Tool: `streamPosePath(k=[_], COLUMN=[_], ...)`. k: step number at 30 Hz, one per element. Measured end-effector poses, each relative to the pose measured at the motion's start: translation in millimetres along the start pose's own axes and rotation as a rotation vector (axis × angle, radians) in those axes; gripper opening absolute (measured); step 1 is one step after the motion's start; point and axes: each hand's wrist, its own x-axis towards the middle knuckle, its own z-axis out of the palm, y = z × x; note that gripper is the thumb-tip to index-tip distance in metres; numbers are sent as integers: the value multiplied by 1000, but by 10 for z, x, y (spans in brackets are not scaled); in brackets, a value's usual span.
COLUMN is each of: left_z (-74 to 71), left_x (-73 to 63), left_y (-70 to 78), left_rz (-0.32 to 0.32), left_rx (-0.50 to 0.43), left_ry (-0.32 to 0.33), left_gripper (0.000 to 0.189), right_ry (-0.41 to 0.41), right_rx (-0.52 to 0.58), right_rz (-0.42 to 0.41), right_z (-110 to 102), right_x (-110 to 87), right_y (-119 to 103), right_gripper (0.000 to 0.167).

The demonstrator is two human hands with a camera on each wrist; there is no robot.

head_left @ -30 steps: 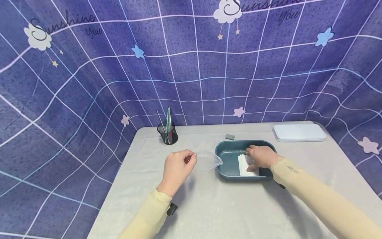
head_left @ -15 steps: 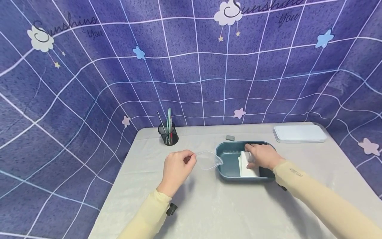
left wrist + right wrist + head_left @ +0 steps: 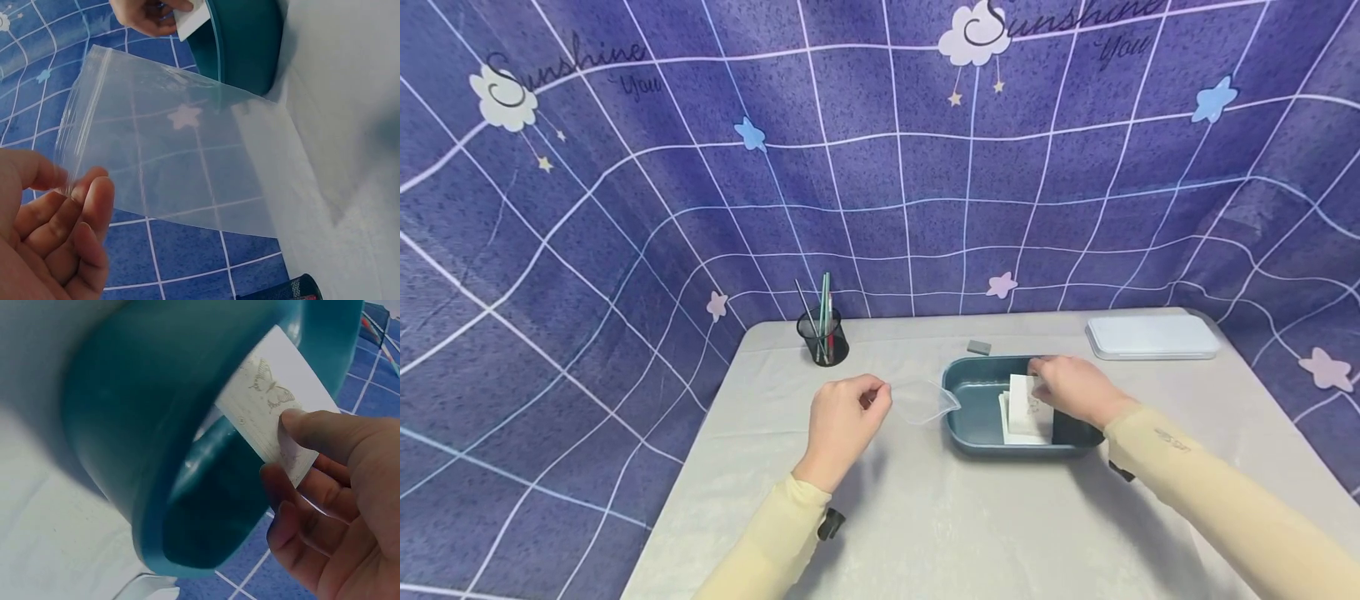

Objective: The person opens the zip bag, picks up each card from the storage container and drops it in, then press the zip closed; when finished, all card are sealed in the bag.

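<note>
A clear zip bag [image 3: 169, 137] hangs from my left hand [image 3: 842, 429], whose thumb and fingertips pinch it at one end of the zip edge. In the left wrist view the bag looks flat, and the background shows through it. My right hand [image 3: 1078, 390] pinches a small white card [image 3: 250, 394] over the teal basin [image 3: 1000, 450]. A butterfly and faint lettering are printed on the card. More white cards [image 3: 1011, 436] lie in the basin below it, partly hidden. The bag's far corner overlaps the basin's left rim in the head view.
Behind my left hand stands a black mesh pen cup [image 3: 823, 343] with several pens. A small grey block [image 3: 978, 347] lies behind the basin. At the back right is a flat white case [image 3: 1153, 335]. A purple-blue curtain [image 3: 865, 208] hangs along the table's back edge.
My right hand has drawn a card up from the pile in the basin and tilted it, showing its printed side. The left hand and the bag have hardly moved.
</note>
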Motion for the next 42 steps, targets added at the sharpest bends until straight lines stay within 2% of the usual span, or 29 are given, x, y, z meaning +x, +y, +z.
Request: streamPosePath(k=[9,15,22,31,38,42], left_z=[13,12,32,46,53,49], left_x=[32,46,69,92,95,95], left_y=[10,34,49,70,61,69], left_rz=[-8,-3,9,36,41,38], left_rx=[5,6,16,16,29,27], left_ry=[15,17,13,11,13,7], left_gripper=[14,14,14,16,14,15], right_ry=[26,76,217,427,575,592], right_rx=[97,71,42,48,107,121], right_rz=[-45,-73,-44,-69,-195,-245], right_z=[-152,-256,-471,-886,-1062,-1069], right_x=[-93,-166,-202,-175,-156,-140], right_y=[-55,-141,-327,-654,-923,-1049], right_gripper=[20,18,11,7,6,8])
